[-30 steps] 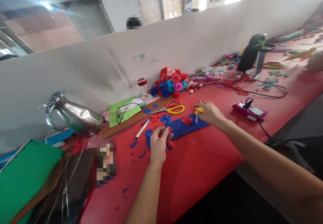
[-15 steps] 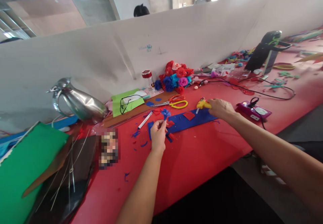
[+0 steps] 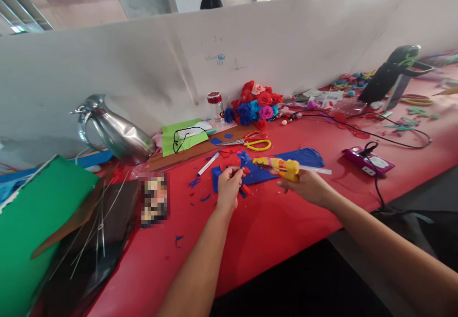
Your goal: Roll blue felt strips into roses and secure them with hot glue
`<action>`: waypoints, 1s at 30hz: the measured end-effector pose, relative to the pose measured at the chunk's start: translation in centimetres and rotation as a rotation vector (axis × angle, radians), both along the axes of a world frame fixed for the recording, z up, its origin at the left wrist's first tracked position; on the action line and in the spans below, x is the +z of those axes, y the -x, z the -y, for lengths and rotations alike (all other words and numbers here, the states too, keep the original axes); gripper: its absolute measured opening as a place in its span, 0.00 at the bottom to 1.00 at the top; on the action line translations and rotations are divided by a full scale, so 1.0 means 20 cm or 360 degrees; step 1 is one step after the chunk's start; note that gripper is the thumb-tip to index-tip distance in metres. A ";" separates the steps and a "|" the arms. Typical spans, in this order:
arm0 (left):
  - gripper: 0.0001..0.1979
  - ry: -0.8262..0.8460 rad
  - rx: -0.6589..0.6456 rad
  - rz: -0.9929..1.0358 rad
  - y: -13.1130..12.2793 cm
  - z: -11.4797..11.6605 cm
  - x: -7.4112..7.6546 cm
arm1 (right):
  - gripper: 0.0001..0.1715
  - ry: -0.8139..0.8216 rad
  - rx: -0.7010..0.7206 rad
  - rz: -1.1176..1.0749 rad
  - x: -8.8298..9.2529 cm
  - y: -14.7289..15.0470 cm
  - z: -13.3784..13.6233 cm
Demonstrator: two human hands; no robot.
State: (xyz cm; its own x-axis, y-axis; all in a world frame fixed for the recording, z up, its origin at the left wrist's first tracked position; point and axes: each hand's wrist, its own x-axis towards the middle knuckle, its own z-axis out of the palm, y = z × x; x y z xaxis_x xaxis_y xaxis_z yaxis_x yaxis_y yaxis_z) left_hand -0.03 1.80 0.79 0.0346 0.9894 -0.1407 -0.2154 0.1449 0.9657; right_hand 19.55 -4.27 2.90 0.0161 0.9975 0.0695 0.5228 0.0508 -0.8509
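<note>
My right hand (image 3: 307,186) is wrapped round the handle of a yellow glue gun (image 3: 275,164), lifted off the table with its nozzle pointing left. A clear glue stick (image 3: 317,169) juts from its back end. Opposite it, my left hand (image 3: 229,186) is closed in a pinch, and a small blue flower (image 3: 244,156) shows just above the fingertips; its grip point is too small to make out. Beneath both hands lies a blue felt strip (image 3: 304,156). Red scraps (image 3: 246,190) lie around it.
Scissors (image 3: 255,144), a white marker (image 3: 208,163) and eyeglasses (image 3: 182,138) lie behind. Flowers (image 3: 259,100) and a jar (image 3: 215,107) stand by the partition. A steel jug (image 3: 118,131) is at left, a purple power socket (image 3: 370,161) at right, with a black cable.
My right hand has picked the glue gun up off the blue felt and brought it left, close to my left hand. My left hand keeps its pinch and has shifted slightly right.
</note>
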 end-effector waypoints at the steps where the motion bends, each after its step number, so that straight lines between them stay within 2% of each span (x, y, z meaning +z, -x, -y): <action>1: 0.07 0.0008 -0.0025 0.0015 0.00 0.00 0.01 | 0.17 -0.0016 0.0026 0.0004 -0.01 0.03 0.00; 5: 0.07 0.0049 -0.0084 0.0075 0.00 0.01 0.02 | 0.13 -0.0166 0.0038 -0.0031 -0.02 0.09 -0.02; 9: 0.07 0.0065 -0.0099 0.0096 0.00 0.02 0.02 | 0.11 -0.0178 0.0013 -0.0043 -0.04 0.11 -0.03; 21: 0.07 0.0058 -0.0089 0.0062 0.00 0.02 0.04 | 0.15 -0.0133 -0.0013 -0.0029 -0.06 0.10 -0.01; 25: 0.07 0.0074 -0.0103 0.0063 0.00 0.02 0.04 | 0.17 -0.0191 -0.0080 0.0020 -0.06 0.09 -0.01; 30: 0.07 0.0053 -0.0105 0.0064 0.00 0.02 0.04 | 0.16 -0.0205 -0.0068 0.0029 -0.07 0.10 -0.01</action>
